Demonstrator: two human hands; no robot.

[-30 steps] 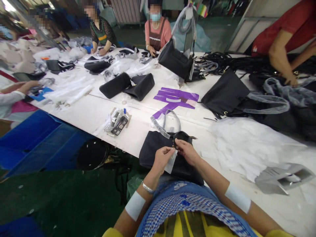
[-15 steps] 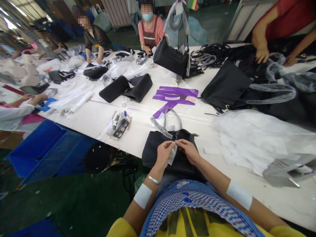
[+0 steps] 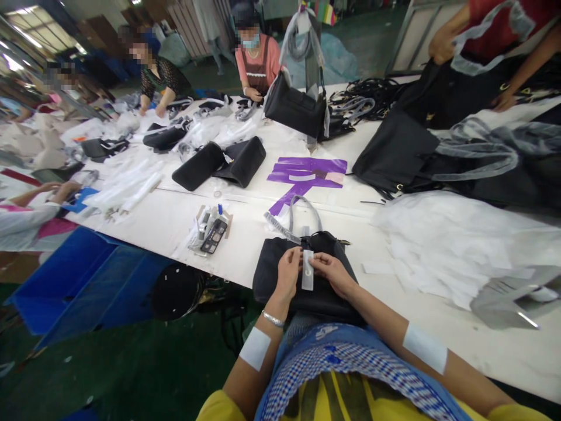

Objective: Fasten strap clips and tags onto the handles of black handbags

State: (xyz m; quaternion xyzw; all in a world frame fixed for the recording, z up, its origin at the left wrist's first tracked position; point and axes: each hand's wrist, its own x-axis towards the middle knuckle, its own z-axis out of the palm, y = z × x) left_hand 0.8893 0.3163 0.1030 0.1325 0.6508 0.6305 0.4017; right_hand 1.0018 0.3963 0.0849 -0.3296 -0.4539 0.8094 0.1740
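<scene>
A black handbag (image 3: 268, 266) lies at the near table edge in front of me, its handles (image 3: 309, 206) wrapped in clear plastic. Down its middle hangs a whitish translucent strip (image 3: 307, 282), with a small gold-coloured ring showing at its centre. My right hand (image 3: 331, 272) pinches the strip's right edge. On the left side, close to the strip's upper part, my left hand (image 3: 289, 272) has its fingers curled together; what lies between them is hidden. Both hands rest over the bag's front.
Left of the bag lies a black phone-like object (image 3: 214, 235) among small parts. Purple sheets (image 3: 302, 175) and more black bags (image 3: 199, 166) are further back. A white heap of thin sheets (image 3: 442, 245) covers the right side. Blue bins (image 3: 56, 286) stand at left. Several co-workers surround the table.
The strip now hangs flat and faces me, its ring visible; my hands have parted slightly around it. At right, a co-worker in red has lifted a black bag. The view has shifted slightly.
</scene>
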